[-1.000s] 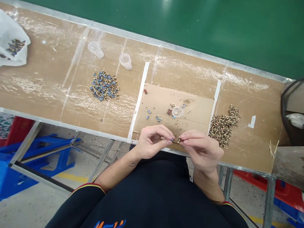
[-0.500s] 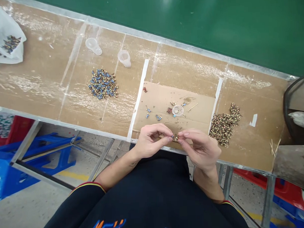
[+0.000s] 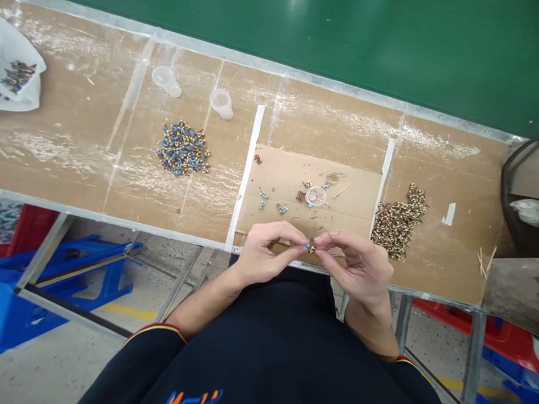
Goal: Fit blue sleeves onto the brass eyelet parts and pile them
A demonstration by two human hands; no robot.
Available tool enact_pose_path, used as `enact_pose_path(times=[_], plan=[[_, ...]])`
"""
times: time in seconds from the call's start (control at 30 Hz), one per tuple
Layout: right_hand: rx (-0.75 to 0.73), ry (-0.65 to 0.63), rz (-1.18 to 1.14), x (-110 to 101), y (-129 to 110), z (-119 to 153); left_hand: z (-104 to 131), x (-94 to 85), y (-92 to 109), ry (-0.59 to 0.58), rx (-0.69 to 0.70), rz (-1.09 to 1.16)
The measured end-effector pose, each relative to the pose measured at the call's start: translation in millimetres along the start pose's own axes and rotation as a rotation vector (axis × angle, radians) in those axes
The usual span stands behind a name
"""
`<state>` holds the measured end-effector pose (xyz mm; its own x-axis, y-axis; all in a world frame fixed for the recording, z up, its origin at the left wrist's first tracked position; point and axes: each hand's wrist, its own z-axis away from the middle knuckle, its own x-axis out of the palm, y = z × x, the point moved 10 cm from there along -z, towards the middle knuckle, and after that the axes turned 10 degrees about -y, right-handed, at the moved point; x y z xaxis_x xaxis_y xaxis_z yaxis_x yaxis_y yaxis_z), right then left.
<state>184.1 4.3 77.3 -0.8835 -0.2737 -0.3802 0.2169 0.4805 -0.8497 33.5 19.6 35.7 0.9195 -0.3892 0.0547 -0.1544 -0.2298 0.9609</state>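
Piece (image 3: pixel 310 247), tiny, blue & gold, is up btwn both hands, over or nr table's near edge, right in front of the torso; too small to tell if it's 1 part or 2. L hand (image 3: pixel 269 252) pinches blue end w/ thumb & index finger; R hand (image 3: pixel 360 263) pinches gold end likewise, fingertips of both nearly meeting. Just beyond, light cardboard sheet (image 3: pixel 281 172) lies on table (image 3: pixel 94 114), w/ small clear cup (image 3: pixel 310 196) holding thin sticks; loose stick (image 3: pixel 341 190) to its right, dark red bits (image 3: pixel 300 196) close on its left. Farther L on sheet: few blue parts (image 3: pixel 281 208), plus red part (image 3: pixel 257 159) nr top L corner. White tape (image 3: pixel 246 176) runs along sheet's L side. R of sheet, big pile of gold parts (image 3: pixel 396 224), then tape scrap (image 3: pixel 449 214) & more sticks (image 3: pixel 486 262) nr table's R end. L of sheet, pile of blue-gold parts (image 3: pixel 183 149), w/ 2 clear scoop-like cups (image 3: pixel 222 103) above it. Far L, white bag (image 3: pixel 7 43) w/ similar parts inside. Green surface (image 3: pixel 334 40) along table's far side; blue stool (image 3: pixel 17 311) on floor, lower L.
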Motion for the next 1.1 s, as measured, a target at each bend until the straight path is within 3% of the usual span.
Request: enact_pose_path(times=[0.4,0.8,1.1], plan=[[0.050,-0.107,0.040,3.6,0.5,-1.3,-1.6,3.4,28.8,-0.102,0.175,-0.332],[-0.070,-0.196,0.195,10.3,-19.9,-10.4,-2.2,3.3,22.7,-0.202,0.017,-0.311],[-0.085,-0.230,0.329,14.9,-25.2,-7.2,-3.3,0.7,12.0,-0.186,-0.099,-0.236]])
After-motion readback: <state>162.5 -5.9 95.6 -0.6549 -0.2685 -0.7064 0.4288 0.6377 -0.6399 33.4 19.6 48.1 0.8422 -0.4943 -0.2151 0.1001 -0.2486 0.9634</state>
